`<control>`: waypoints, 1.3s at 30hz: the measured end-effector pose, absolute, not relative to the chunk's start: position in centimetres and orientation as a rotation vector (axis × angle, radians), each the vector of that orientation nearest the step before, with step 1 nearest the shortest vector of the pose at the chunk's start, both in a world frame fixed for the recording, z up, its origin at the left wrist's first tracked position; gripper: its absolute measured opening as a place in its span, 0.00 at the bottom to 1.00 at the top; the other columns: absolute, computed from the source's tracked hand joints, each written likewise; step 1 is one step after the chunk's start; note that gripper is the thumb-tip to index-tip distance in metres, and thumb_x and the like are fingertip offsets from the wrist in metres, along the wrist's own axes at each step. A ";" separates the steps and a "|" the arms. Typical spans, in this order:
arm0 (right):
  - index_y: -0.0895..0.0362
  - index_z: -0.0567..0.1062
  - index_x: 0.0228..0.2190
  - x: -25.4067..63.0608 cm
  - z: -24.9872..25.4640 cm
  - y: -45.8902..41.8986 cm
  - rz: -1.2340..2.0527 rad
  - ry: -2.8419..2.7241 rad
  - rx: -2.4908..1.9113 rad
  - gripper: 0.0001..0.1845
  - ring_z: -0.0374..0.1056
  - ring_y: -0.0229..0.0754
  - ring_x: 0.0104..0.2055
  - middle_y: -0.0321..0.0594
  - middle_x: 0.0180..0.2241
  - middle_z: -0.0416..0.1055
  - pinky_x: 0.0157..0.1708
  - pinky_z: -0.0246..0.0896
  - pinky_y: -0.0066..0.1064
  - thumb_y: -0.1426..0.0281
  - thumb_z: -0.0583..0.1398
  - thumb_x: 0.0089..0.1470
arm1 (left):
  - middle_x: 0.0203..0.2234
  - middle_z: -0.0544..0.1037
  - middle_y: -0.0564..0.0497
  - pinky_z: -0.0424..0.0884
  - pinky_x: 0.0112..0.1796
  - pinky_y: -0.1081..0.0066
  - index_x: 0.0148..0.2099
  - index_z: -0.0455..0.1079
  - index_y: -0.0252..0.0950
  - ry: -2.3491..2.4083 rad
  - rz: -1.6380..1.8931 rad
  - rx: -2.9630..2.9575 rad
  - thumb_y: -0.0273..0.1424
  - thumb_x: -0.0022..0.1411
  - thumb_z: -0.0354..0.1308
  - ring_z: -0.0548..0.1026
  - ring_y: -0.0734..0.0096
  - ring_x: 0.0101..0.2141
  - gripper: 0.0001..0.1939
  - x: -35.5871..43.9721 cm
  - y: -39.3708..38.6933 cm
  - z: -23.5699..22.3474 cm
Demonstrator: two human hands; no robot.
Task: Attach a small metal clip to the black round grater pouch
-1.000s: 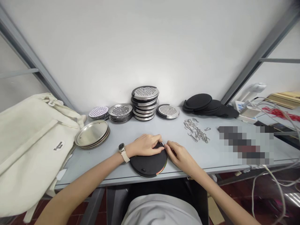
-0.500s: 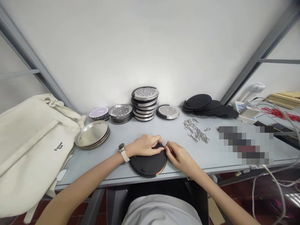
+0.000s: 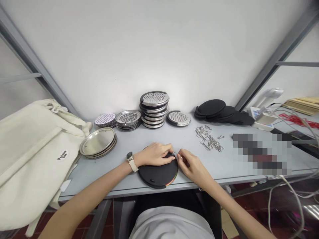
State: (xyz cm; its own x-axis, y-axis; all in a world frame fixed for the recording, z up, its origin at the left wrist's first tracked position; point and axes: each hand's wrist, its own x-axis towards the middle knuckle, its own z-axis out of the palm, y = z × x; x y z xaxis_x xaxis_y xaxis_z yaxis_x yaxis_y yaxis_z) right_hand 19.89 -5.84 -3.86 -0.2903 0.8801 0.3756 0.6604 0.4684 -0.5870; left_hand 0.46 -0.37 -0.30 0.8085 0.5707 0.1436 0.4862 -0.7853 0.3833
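Observation:
A round black disc (image 3: pixel 158 175) with a coloured strip along its right edge lies flat near the table's front edge. Over its upper part rests my left hand (image 3: pixel 156 154), thumb and fingers closed about its upper right rim. A small metal clip (image 3: pixel 174 153) shows between my two hands at that rim; its exact shape is partly hidden. My right hand (image 3: pixel 191 165) pinches the clip's right end, just off the disc. Loose metal clips (image 3: pixel 210 139) lie in a pile to the right.
Round graters stand in stacks (image 3: pixel 154 111) along the wall, with a single black-edged grater (image 3: pixel 178 118) beside them. Plain metal discs (image 3: pixel 98 142) are at left, next to a cream bag (image 3: pixel 37 159). Black discs (image 3: pixel 211 108) and a blurred-out item (image 3: pixel 261 154) are at right.
My right hand has drawn slightly to the right, away from my left hand, and more of the metal clip shows between them. The left hand and the disc hardly move.

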 end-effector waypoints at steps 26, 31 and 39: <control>0.53 0.53 0.23 19.8 -3.6 -5.3 0.465 -2.231 -1.225 0.13 0.56 0.40 0.27 0.33 0.21 0.56 0.30 0.52 0.30 0.71 0.47 0.61 | 0.24 0.71 0.56 0.55 0.25 0.72 0.40 0.60 0.38 0.893 0.351 2.828 0.35 0.61 0.51 0.69 0.71 0.24 0.08 0.6 -1.1 0.5; 0.54 0.53 0.23 19.8 -3.6 -5.5 0.479 -2.224 -1.226 0.14 0.56 0.40 0.27 0.32 0.20 0.55 0.30 0.52 0.30 0.71 0.47 0.61 | 0.22 0.69 0.56 0.56 0.25 0.74 0.37 0.59 0.37 0.866 0.364 2.816 0.36 0.62 0.51 0.67 0.74 0.22 0.08 0.5 -1.0 0.3; 0.54 0.53 0.22 19.9 -3.5 -5.6 0.502 -2.172 -1.239 0.15 0.56 0.38 0.26 0.32 0.20 0.55 0.27 0.51 0.29 0.70 0.48 0.61 | 0.21 0.68 0.57 0.56 0.25 0.75 0.34 0.59 0.36 0.827 0.386 2.835 0.37 0.62 0.51 0.66 0.76 0.21 0.09 0.5 -0.8 0.1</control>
State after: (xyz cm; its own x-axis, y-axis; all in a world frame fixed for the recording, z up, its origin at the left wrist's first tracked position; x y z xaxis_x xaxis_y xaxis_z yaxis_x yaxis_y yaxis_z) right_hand 19.86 -5.62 -3.49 -0.3983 0.8670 0.2996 0.6474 0.4971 -0.5777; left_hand 0.52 -0.84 0.11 0.8136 0.5460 0.1997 0.5038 -0.8336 0.2264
